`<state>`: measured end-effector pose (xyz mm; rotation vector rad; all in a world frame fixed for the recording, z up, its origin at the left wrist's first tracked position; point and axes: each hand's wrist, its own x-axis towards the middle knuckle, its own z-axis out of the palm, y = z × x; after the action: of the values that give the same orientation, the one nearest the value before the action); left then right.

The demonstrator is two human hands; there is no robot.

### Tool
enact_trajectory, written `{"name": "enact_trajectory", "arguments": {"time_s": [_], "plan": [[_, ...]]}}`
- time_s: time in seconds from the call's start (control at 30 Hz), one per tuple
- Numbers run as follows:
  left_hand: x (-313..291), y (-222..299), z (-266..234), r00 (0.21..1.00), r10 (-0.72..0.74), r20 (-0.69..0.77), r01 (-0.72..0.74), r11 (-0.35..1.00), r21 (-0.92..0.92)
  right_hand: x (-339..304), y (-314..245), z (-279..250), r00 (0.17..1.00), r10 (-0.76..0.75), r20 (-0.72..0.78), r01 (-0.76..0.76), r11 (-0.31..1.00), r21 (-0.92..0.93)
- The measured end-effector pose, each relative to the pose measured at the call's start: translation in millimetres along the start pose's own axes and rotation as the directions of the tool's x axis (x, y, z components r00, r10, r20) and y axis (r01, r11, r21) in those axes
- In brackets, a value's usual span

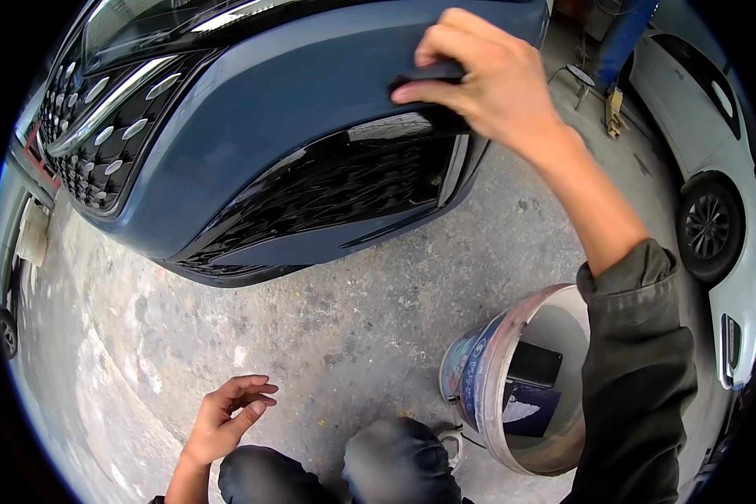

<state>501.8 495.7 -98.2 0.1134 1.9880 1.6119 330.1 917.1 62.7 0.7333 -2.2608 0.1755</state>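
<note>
My right hand (500,84) reaches up and forward, thumb and fingers pinched round a small black sanding pad (433,74). The pad is at the blue-grey front bumper (286,101) of a car, just above its black lower grille (344,172). Whether the whole pad face touches the paint is hidden by my fingers. Low on the left, my left hand (229,417) hangs in the air near my knee with fingers loosely bent and apart, holding nothing.
A bucket (485,403) of water stands right of my knees; a black rectangular piece (534,363) and a dark purple sheet (531,409) are in it. A white car (697,126) stands far right, near a stool (580,77) and yellow metal part (615,113). The concrete floor (311,336) is stained.
</note>
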Motion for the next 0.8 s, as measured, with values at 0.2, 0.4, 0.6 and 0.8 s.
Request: {"name": "enact_trajectory", "arguments": {"time_s": [0.2, 0.4, 0.6, 0.8], "plan": [[-9.0, -20.3, -19.0, 0.996, -0.057, -0.075, 0.051, 0.995, -0.086, 7.1, -6.2, 8.3, 0.973, -0.179, -0.145, 0.161, 0.979, -0.127], [4.7, -12.3, -16.2, 0.999, 0.032, -0.004, -0.032, 0.999, -0.041, 27.5, -47.7, 19.8, 0.986, -0.163, -0.039, 0.161, 0.986, -0.051], [-3.8, -34.0, -42.7, 0.994, -0.036, -0.108, 0.038, 0.999, 0.019, 38.6, -62.9, 32.2, 0.969, -0.239, -0.064, 0.235, 0.97, -0.062], [-0.4, -26.6, -45.3, 0.999, 0.015, -0.046, -0.014, 1.0, 0.006, 40.0, -48.4, 8.2, 0.999, 0.02, -0.049, -0.022, 0.999, -0.032]]}}
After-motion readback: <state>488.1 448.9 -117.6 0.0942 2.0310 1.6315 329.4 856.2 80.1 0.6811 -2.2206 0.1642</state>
